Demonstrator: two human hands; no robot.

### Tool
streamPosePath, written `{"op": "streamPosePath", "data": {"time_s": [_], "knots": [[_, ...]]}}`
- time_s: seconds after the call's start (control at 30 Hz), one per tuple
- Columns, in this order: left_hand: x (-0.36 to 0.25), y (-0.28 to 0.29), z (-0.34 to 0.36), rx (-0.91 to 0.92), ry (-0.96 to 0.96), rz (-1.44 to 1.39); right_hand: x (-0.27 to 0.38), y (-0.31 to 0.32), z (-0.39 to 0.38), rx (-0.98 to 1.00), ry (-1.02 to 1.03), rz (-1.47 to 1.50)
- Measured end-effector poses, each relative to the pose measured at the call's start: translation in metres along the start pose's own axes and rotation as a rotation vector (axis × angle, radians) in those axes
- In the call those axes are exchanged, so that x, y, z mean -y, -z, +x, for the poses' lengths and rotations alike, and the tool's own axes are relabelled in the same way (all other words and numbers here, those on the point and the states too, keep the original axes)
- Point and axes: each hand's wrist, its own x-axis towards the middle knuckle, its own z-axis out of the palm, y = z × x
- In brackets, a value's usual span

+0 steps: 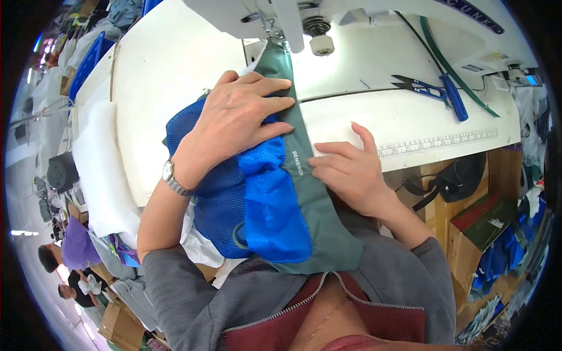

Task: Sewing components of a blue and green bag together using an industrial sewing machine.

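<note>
A dark green fabric panel [328,225] runs from the needle area of a white sewing machine [287,23] down toward my chest. Bright blue fabric [272,213] and darker blue mesh [219,202] lie on its left side, with a small green cord loop at the mesh's lower edge. My left hand [246,111] rests flat on the blue and green cloth just below the needle, its fingers spread and a watch on the wrist. Lower down, my right hand [351,169] pinches the panel's right edge; the thumb is hidden.
On the table's right lie thread snips [418,88], a blue-handled tool [453,96] and a green strip [456,67]; a ruler scale [439,143] runs along the front edge. White padding [96,164] hangs at the left. Boxes [480,234] stand at the lower right. Two people are at far left.
</note>
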Motion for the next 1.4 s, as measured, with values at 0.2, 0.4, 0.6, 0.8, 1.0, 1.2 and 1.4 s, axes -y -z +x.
{"op": "streamPosePath", "data": {"time_s": [0.2, 0.4, 0.6, 0.8, 1.0, 1.2, 1.4], "knots": [[-0.004, 0.004, 0.003, 0.027, 0.021, -0.028, -0.006, 0.016, 0.012, 0.137, -0.015, 0.080], [-0.004, 0.003, 0.003, 0.048, 0.050, -0.051, -0.010, 0.017, 0.017, 0.152, 0.011, 0.090], [-0.003, -0.002, 0.005, 0.018, 0.033, -0.066, -0.015, 0.023, 0.021, 0.158, 0.050, 0.083], [-0.006, -0.003, 0.009, 0.041, 0.055, -0.063, -0.024, 0.028, 0.023, 0.188, 0.052, 0.081], [-0.008, 0.000, 0.012, 0.043, 0.056, -0.025, -0.027, 0.032, 0.024, 0.230, 0.063, 0.058], [-0.007, 0.002, 0.014, 0.067, 0.057, -0.052, -0.026, 0.030, 0.021, 0.214, 0.105, 0.007], [0.000, 0.001, 0.017, 0.068, 0.066, -0.051, -0.030, 0.027, 0.029, 0.134, 0.101, 0.025]]}}
